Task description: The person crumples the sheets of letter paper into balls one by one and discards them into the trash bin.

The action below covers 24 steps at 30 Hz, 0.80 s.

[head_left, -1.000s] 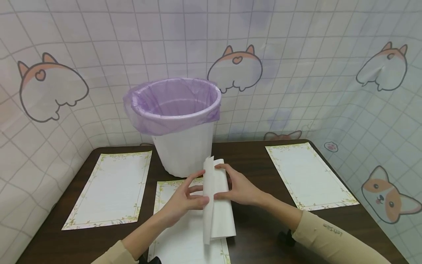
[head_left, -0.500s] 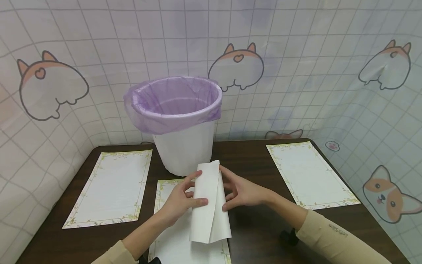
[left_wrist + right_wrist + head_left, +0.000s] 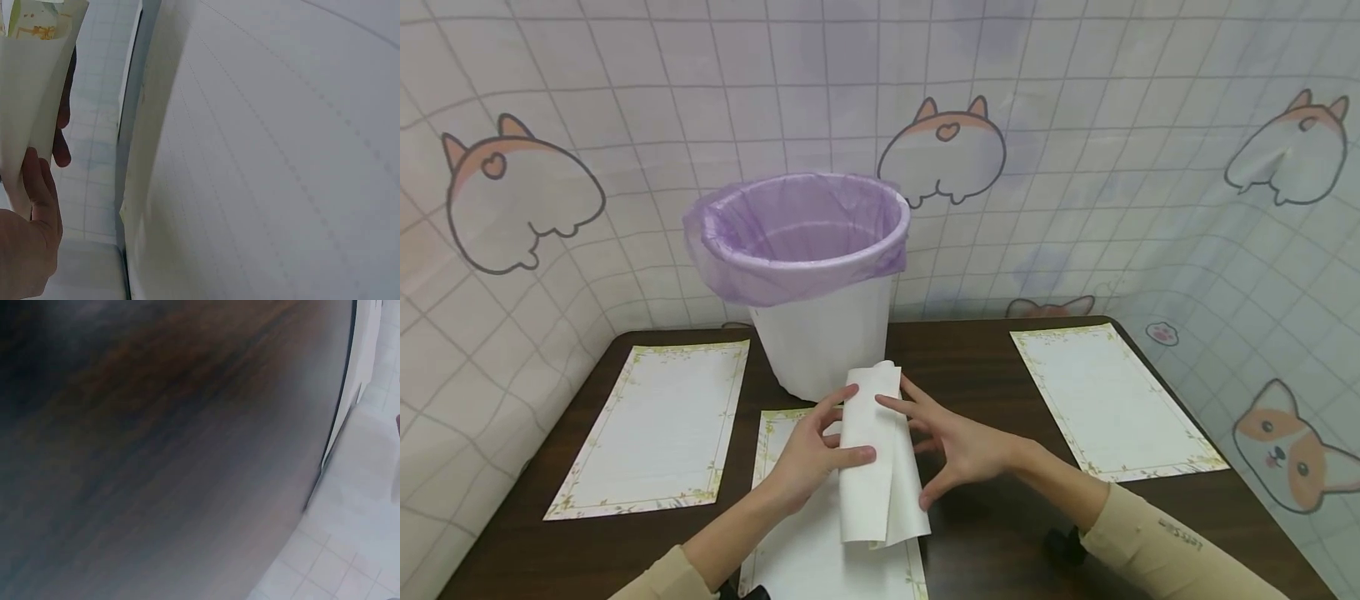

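A white sheet of paper point(image 3: 868, 467), folded over on itself with a loose flap at its right side, stands tilted over another sheet. My left hand point(image 3: 805, 462) grips its left edge, thumb on the front and fingers behind; the left wrist view also shows this hand point(image 3: 31, 219) on the paper. At the right edge my right hand point(image 3: 958, 446) has its fingers spread, the index finger touching the front face and the thumb at the lower edge. Orange floral print point(image 3: 40, 28) shows inside the fold. The right wrist view shows mostly tabletop.
Beneath the folded paper lies a flat sheet with a floral border point(image 3: 778, 546). Similar sheets lie at the left point(image 3: 651, 429) and right point(image 3: 1120, 404) of the dark wooden table point(image 3: 970, 358). Behind stands a white bin point(image 3: 823, 342) with a purple liner point(image 3: 797, 283).
The upright fold has been laid over to the left, its broad face now showing. My right hand has loosened from a pinch, spread its fingers and set its index finger on the front.
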Tool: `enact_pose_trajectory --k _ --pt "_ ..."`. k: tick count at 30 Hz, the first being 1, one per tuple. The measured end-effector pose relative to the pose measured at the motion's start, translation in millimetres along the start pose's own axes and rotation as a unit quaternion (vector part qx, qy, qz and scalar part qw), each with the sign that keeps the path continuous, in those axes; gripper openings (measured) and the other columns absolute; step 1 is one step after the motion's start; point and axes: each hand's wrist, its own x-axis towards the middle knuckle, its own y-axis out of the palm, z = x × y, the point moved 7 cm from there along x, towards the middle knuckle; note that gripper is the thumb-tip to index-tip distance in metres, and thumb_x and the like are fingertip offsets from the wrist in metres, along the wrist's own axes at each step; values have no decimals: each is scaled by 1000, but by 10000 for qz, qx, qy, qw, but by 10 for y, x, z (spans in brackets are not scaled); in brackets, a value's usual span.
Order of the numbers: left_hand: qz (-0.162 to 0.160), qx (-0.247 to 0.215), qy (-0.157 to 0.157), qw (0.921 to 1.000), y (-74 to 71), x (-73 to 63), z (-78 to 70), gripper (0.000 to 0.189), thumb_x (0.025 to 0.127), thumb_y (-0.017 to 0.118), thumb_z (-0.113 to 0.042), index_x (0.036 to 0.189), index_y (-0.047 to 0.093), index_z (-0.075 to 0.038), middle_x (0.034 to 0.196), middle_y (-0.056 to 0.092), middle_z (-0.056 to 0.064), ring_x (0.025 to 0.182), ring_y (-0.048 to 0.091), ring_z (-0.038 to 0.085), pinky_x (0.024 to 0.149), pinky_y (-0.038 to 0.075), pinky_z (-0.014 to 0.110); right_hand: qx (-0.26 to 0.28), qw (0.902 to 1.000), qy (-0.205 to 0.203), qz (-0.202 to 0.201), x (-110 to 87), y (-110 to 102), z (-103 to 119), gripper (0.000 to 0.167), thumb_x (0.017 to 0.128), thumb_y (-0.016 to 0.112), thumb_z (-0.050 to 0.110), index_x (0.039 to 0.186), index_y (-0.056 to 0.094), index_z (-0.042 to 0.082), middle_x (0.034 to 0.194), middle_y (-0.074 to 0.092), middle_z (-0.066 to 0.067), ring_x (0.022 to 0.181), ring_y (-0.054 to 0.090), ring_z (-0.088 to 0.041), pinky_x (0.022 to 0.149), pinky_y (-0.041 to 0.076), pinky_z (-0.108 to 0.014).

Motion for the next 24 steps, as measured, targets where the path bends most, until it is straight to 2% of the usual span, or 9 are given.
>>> enact_pose_trajectory --k 3,5,9,12,17,24 --pt "11 -120 96 9999 12 9 -30 90 84 86 -4 158 37 -15 137 52 20 113 67 36 88 58 42 -221 9997 -20 -143 20 -2 -14 122 73 95 10 166 18 21 168 -23 -3 138 44 -34 102 50 -40" --pt "40 -198 165 9997 31 18 -59 90 84 86 -3 158 37 -14 138 52 20 113 67 37 88 58 43 -309 9992 -116 -226 41 -1 -15 120 72 96 10 165 21 18 169 -15 -5 137 43 -33 102 51 -41" --pt "-12 -246 185 9995 52 39 -89 90 83 86 -3 158 38 -16 139 53 18 112 68 35 87 58 42 -582 9966 -302 -494 87 -23 1 114 70 97 14 162 29 13 166 10 -8 138 39 -32 101 51 -41" --pt "-118 -244 176 9995 61 51 -88 90 82 87 -3 157 40 -17 139 55 16 111 68 34 85 59 40 -907 9922 -335 -790 93 -71 20 105 71 97 17 157 37 11 160 25 -9 135 41 -31 99 52 -38" --pt "-231 -319 219 9990 79 70 -81 89 81 87 -1 156 41 -18 142 54 13 111 69 32 84 59 39 -1174 9848 -479 -1186 97 -151 51 92 71 97 14 149 48 6 155 36 -13 132 46 -32 96 54 -40" --pt "-403 -424 242 9980 114 91 -102 84 80 86 5 153 48 -10 138 59 17 112 68 32 85 59 37 -1246 9786 -554 -1542 89 -192 83 78 71 95 5 139 57 3 141 48 -14 122 54 -30 91 57 -37"
